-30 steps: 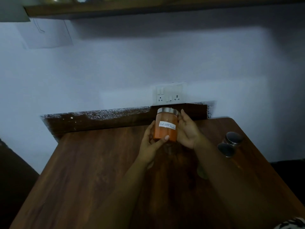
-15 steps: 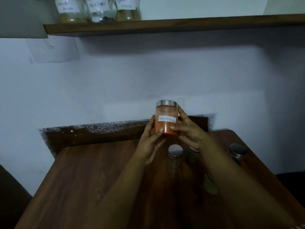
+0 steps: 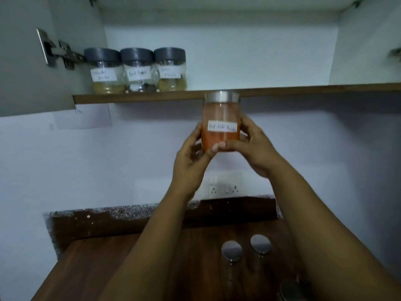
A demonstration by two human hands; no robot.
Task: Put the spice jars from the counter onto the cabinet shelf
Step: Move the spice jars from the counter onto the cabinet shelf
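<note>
Both hands hold a clear jar of red chilli powder (image 3: 221, 118) with a steel lid and a white label, upright, its lid level with the front edge of the cabinet shelf (image 3: 138, 98). My left hand (image 3: 192, 157) cups its lower left side; my right hand (image 3: 252, 148) wraps its lower right. Three grey-lidded labelled jars (image 3: 138, 70) stand in a row at the shelf's left end. On the wooden counter (image 3: 86, 268) below, two steel-lidded jars (image 3: 231, 250) (image 3: 260, 244) stand side by side, and a third lid (image 3: 290, 290) shows at the bottom edge.
The cabinet door (image 3: 23, 57) hangs open at the left with its hinge (image 3: 58, 52) beside the shelved jars. A wall socket (image 3: 224, 185) sits behind my forearms. The shelf to the right of the three jars is bare up to the cabinet's right wall (image 3: 366, 40).
Both hands have lifted the red chilli jar from just above the counter up to the shelf's front edge. The view has tilted up, bringing the cabinet interior into sight.
</note>
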